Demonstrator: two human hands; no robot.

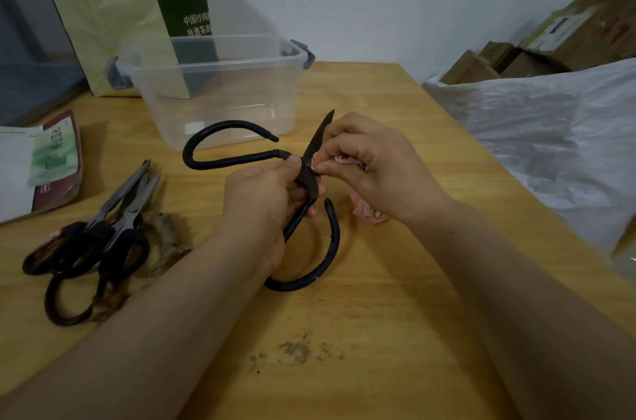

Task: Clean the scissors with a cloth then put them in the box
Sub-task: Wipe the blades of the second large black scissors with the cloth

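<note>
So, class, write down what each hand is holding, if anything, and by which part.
The left hand grips the black scissors around the pivot, where the handles meet the blades. The right hand pinches the pink cloth against a blade.

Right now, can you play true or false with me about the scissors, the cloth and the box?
1. The left hand holds the big black scissors. True.
2. The right hand pinches a pink cloth against the blade. True.
3. The clear box already has scissors inside. False: no scissors are in it.
4. The person holds a blue cloth. False: it is pink.
5. More scissors lie on the table, left of the hands. True.
</note>
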